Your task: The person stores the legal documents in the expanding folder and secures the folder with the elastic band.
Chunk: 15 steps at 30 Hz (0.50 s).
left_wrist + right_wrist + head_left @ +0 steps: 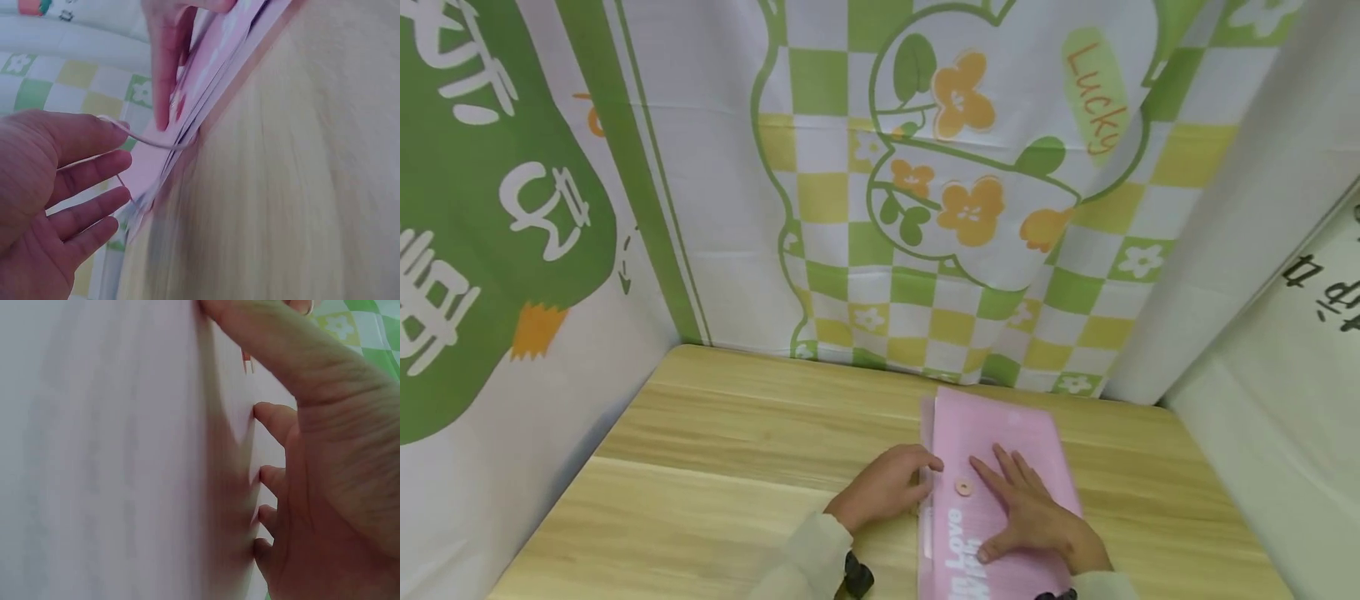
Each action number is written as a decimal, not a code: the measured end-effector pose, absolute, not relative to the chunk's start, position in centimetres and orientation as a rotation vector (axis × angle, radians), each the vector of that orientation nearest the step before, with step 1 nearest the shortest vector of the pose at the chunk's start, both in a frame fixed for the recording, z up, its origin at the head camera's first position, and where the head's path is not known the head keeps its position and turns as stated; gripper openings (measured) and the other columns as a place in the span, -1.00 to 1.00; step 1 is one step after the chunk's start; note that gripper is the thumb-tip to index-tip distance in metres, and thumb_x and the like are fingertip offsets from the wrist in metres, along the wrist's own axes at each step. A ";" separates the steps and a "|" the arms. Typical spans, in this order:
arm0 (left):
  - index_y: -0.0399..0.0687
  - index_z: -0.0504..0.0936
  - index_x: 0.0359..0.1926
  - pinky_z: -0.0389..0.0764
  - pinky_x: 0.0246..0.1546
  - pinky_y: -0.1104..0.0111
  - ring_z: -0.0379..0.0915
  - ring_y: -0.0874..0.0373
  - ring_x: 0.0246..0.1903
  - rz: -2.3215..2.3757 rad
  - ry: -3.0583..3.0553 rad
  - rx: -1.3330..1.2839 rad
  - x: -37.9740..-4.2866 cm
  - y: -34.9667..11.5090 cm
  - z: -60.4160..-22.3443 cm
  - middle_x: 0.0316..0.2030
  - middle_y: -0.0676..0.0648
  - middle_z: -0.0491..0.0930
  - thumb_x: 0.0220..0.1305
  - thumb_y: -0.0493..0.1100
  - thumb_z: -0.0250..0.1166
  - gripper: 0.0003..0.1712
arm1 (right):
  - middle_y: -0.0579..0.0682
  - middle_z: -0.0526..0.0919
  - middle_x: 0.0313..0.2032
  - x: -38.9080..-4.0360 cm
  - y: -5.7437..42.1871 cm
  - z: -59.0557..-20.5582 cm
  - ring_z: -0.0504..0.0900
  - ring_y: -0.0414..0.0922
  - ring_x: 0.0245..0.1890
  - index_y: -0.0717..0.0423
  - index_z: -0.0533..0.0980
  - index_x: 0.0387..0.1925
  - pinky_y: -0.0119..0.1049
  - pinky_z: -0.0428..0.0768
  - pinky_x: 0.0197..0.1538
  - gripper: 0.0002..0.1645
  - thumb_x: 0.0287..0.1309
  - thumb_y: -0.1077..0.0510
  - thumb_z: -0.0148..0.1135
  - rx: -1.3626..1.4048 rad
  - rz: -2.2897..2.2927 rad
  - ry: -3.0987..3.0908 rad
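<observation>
A pink document folder (1000, 417) with white lettering and a round button (964, 487) lies on the wooden table. My right hand (1030, 512) rests on its top, fingers spread and fingertips pressing the cover. At the folder's left edge, my left hand (883, 490) holds a thin pale cord (153, 143). In the left wrist view, the cord runs from the tips of the left hand's fingers to the folder's edge, where layered sheets or flaps show. The right wrist view has the right hand's fingertips (265, 475) touching the folder; the rest of the surface there is blurred.
The wooden table (715, 425) extends to both sides of the folder. A patterned cloth (820, 192) with green and yellow checks hangs behind its back edge. More printed cloth closes off the left side, and a pale sheet (1262, 400) the right.
</observation>
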State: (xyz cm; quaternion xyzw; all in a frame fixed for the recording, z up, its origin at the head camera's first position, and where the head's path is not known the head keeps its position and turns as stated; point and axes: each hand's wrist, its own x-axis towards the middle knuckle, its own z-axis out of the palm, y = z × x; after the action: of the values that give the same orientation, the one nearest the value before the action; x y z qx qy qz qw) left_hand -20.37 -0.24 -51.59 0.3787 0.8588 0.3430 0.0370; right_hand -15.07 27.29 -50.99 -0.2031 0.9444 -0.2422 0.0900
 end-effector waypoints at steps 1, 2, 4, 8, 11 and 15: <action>-0.05 0.73 0.09 0.47 0.17 0.38 0.52 0.28 0.06 1.027 2.644 1.173 -20.5 0.1 -51.7 0.01 0.12 0.67 0.39 -0.22 0.33 -0.72 | 0.45 -0.17 0.55 -15.1 27.2 -51.2 -0.25 0.55 0.47 0.05 0.12 0.60 0.54 -0.14 0.33 0.62 -0.48 -0.44 0.67 -0.610 -0.723 2.808; -0.05 0.74 0.07 0.47 0.15 0.40 0.52 0.29 0.03 1.002 2.656 1.182 -20.6 0.4 -51.7 -0.01 0.12 0.68 0.37 -0.21 0.36 -0.73 | 0.45 -0.18 0.55 -15.1 27.2 -51.3 -0.27 0.54 0.47 0.04 0.12 0.60 0.54 -0.16 0.33 0.61 -0.48 -0.43 0.67 -0.603 -0.734 2.801; -0.05 0.76 0.02 0.48 0.11 0.43 0.52 0.32 -0.03 0.957 2.680 1.195 -20.7 0.9 -51.9 -0.07 0.14 0.69 0.33 -0.18 0.40 -0.74 | 0.45 -0.20 0.55 -15.0 27.0 -51.3 -0.28 0.55 0.47 0.06 0.11 0.60 0.55 -0.17 0.33 0.61 -0.46 -0.41 0.68 -0.611 -0.750 2.793; -0.04 0.79 -0.09 0.49 -0.05 0.48 0.49 0.36 -0.19 0.921 2.695 1.198 -20.8 1.8 -52.1 -0.22 0.18 0.68 0.24 -0.18 0.46 -0.79 | 0.45 -0.23 0.55 -15.1 27.0 -51.2 -0.32 0.55 0.47 0.08 0.09 0.61 0.53 -0.20 0.34 0.60 -0.43 -0.41 0.67 -0.607 -0.772 2.771; -0.06 0.80 -0.16 0.49 -0.08 0.51 0.49 0.35 -0.23 0.936 2.682 1.207 -20.9 2.6 -52.1 -0.28 0.17 0.67 0.18 -0.23 0.47 -0.82 | 0.45 -0.26 0.55 -15.1 27.2 -51.3 -0.35 0.53 0.48 0.10 0.08 0.61 0.50 -0.25 0.36 0.61 -0.43 -0.40 0.67 -0.601 -0.785 2.763; -0.10 0.79 -0.21 0.50 -0.02 0.49 0.53 0.30 -0.21 0.926 2.686 1.204 -20.9 3.6 -52.0 -0.29 0.12 0.66 0.11 -0.27 0.46 -0.82 | 0.46 -0.26 0.55 -15.1 27.6 -51.5 -0.36 0.54 0.47 0.11 0.08 0.61 0.49 -0.27 0.37 0.61 -0.42 -0.39 0.67 -0.616 -0.794 2.761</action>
State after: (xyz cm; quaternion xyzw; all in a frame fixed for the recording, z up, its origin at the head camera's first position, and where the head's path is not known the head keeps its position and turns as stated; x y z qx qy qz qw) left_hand -20.93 3.56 -51.97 0.3901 0.8701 0.2999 0.0278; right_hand -15.14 27.59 -51.49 -0.2086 0.9348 -0.2688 0.1016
